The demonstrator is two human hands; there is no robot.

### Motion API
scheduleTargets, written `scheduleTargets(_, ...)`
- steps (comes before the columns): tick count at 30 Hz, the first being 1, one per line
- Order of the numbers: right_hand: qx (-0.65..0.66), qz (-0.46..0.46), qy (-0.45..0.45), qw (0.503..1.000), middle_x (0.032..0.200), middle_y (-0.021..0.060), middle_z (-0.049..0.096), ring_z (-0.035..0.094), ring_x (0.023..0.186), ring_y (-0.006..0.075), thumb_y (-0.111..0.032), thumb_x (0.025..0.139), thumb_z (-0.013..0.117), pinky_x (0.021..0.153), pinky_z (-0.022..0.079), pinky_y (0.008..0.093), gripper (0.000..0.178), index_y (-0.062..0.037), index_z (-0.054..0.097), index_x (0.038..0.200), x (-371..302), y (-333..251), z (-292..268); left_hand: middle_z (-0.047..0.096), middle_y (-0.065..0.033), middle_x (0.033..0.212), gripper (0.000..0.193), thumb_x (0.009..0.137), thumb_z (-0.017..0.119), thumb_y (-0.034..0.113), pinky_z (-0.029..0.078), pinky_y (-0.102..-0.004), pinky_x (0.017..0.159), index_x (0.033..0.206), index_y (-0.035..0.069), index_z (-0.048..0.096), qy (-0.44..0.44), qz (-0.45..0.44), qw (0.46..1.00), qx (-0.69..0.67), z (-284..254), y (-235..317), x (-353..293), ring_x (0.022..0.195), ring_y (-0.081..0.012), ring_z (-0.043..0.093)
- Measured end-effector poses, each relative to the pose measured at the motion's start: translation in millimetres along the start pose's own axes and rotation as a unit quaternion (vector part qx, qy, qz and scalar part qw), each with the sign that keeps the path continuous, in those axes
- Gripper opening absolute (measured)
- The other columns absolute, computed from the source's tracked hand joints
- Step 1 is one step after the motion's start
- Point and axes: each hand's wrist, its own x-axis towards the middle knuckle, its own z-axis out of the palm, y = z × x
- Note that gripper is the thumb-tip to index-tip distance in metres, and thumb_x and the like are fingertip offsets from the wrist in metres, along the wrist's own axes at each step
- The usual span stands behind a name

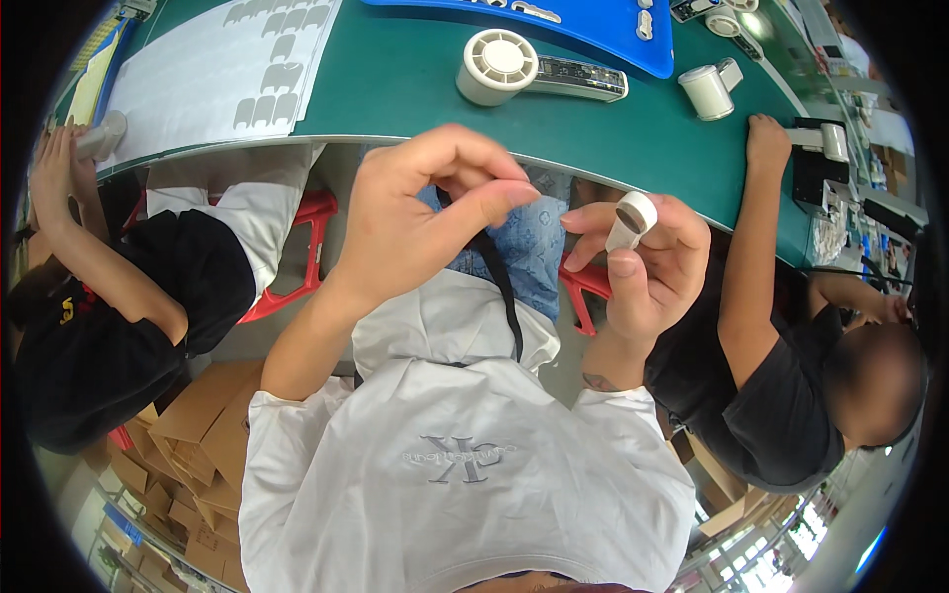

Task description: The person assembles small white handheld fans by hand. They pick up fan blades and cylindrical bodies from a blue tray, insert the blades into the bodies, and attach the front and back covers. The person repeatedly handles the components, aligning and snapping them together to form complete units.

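Observation:
My right hand (664,272) holds a small white round-ended piece (636,213) between thumb and fingers. A dark patch shows on the piece's side, and its lower part narrows down toward my thumb. To the left, my left hand (425,212) is raised with thumb and index finger pinched together; whatever may be between the tips is too small to make out. Both hands are held in front of the table's near edge, apart from each other. Beyond them, a white handheld fan (497,66) with a round slotted head lies on the green table (395,99).
A blue tray (603,38) with small white parts sits at the back. White sheets with grey shapes (222,84) lie at left. Another white device (709,92) stands at right. Co-workers sit on both sides, one arm (748,247) resting on the table. Cardboard boxes (203,435) are behind.

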Motion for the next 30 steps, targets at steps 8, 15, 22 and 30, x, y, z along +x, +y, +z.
scheduleTargets(8, -0.002, 0.029, -0.008, 1.000, 0.097, 0.0267, 0.068, 0.067, 0.075, 0.0188, -0.010, 0.095, 0.062, 0.060, 0.055, 0.0254, 0.038, 0.0058, 0.045, 0.124, 3, -1, 5, 0.069, -0.0091, 0.076, 0.009, 0.088, 0.066, 0.002, 0.046, -0.0214, 0.058, 0.080, -0.001, 0.068, -0.028, 0.066, 0.997, 0.015, 7, -3, 4, 0.066, -0.0107, 0.064)
scheduleTargets(15, 0.008, 0.033, -0.015, 0.999, 0.095, 0.0254, 0.069, 0.069, 0.078, 0.0215, -0.011, 0.094, 0.063, 0.060, 0.055, 0.0256, 0.039, 0.0066, 0.045, 0.124, 4, 0, 3, 0.069, -0.0109, 0.084, 0.005, 0.087, 0.065, -0.003, 0.051, -0.0241, 0.073, 0.092, -0.002, 0.066, -0.128, 0.024, 0.991, 0.004, -24, -10, 2, 0.083, -0.0139, 0.065)
scheduleTargets(22, 0.010, 0.051, -0.006, 0.999, 0.094, 0.0252, 0.069, 0.069, 0.078, 0.0225, -0.013, 0.094, 0.063, 0.059, 0.055, 0.0263, 0.041, 0.0065, 0.045, 0.125, 4, 0, 7, 0.069, -0.0097, 0.082, 0.011, 0.093, 0.063, 0.008, 0.047, -0.0241, 0.065, 0.090, -0.002, 0.065, 0.012, 0.085, 0.996, -0.004, 2, -3, 3, 0.076, -0.0123, 0.061)
scheduleTargets(30, 0.014, 0.037, -0.014, 0.999, 0.101, 0.0244, 0.068, 0.069, 0.079, 0.0228, -0.009, 0.093, 0.062, 0.061, 0.056, 0.0276, 0.036, 0.0078, 0.050, 0.123, 3, 1, 8, 0.072, -0.0111, 0.089, 0.027, 0.081, 0.078, 0.017, 0.047, -0.0273, 0.066, 0.100, -0.002, 0.072, -0.066, 0.142, 0.987, 0.037, -6, -2, 6, 0.077, -0.0177, 0.062)
